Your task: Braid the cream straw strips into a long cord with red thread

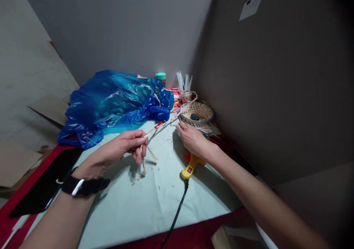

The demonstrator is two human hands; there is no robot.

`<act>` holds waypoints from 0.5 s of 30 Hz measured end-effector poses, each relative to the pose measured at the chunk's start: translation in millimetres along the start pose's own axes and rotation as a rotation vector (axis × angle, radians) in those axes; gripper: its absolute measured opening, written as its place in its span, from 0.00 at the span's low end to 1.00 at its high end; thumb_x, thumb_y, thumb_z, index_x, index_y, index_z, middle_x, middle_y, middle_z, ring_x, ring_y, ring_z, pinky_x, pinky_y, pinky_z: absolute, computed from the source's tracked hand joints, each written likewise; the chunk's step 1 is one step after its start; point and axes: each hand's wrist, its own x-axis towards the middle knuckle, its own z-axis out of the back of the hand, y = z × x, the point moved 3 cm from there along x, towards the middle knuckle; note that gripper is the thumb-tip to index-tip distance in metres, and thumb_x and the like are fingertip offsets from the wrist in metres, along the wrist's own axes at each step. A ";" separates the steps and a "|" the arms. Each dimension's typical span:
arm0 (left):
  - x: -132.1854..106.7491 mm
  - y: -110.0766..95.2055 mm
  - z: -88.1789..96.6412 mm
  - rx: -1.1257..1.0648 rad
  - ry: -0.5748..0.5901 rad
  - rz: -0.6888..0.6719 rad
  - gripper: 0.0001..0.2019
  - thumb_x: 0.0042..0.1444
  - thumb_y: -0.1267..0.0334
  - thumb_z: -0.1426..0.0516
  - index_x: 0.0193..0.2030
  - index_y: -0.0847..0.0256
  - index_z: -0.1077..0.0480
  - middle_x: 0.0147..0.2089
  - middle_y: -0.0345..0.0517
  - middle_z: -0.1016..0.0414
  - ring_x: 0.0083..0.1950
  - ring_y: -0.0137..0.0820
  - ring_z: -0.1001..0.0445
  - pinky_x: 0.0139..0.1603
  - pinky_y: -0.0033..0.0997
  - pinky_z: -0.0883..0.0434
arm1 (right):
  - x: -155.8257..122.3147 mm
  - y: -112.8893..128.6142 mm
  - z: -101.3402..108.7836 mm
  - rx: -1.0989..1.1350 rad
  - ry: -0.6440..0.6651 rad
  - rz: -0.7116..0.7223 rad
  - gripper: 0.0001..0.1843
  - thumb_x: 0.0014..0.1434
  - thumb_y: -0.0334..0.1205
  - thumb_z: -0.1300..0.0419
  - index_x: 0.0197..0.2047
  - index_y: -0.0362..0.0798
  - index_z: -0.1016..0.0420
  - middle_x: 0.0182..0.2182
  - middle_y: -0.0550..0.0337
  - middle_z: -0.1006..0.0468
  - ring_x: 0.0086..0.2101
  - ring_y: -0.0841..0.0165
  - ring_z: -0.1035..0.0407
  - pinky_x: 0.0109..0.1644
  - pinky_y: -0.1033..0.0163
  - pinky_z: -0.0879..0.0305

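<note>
My left hand [132, 144], a black watch on its wrist, pinches a thin, pale straw-like cord [168, 122] with a red section near the fingers. Loose pale ends hang below that hand. From there the cord rises to the right and loops above a small woven basket [208, 119] that has a dark spool-like thing inside. My right hand [192, 136] is in front of the basket, its fingers bent together at a thin pale strand; what they grip is too small to make out. Beneath this hand lies a yellow glue gun [188, 170], partly hidden.
A big blue plastic bag [118, 97] fills the back left of the table [132, 212]. Behind are a green-lidded jar [160, 76] and a cup of glue sticks [186, 94]. A black cable [177, 210] runs off the front edge. A dark flat panel [47, 179] lies left; walls close in behind and right.
</note>
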 end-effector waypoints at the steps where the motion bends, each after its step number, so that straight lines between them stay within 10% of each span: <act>1: 0.4 -0.2 -0.3 -0.010 -0.004 -0.009 0.09 0.60 0.58 0.46 0.33 0.62 0.35 0.29 0.43 0.26 0.24 0.28 0.27 0.28 0.25 0.31 | 11.9 2.5 -3.5 0.001 0.012 0.004 0.17 0.60 0.25 0.54 0.51 0.37 0.33 0.49 0.40 0.30 0.48 0.59 0.34 0.49 0.59 0.40; 7: -0.6 6.6 3.2 -0.136 -0.044 0.010 0.07 0.60 0.62 0.47 0.35 0.63 0.36 0.30 0.45 0.26 0.25 0.28 0.25 0.28 0.23 0.32 | 41.7 3.1 -17.7 0.024 0.065 0.035 0.16 0.62 0.27 0.55 0.50 0.37 0.32 0.46 0.41 0.26 0.47 0.58 0.32 0.52 0.55 0.42; 15: -2.0 14.9 7.4 -0.304 -0.068 -0.046 0.06 0.58 0.63 0.44 0.33 0.65 0.34 0.27 0.43 0.27 0.20 0.22 0.31 0.24 0.20 0.34 | 1.8 58.8 -12.2 0.112 0.027 0.204 0.18 0.66 0.38 0.54 0.55 0.42 0.34 0.53 0.44 0.30 0.53 0.57 0.37 0.55 0.54 0.42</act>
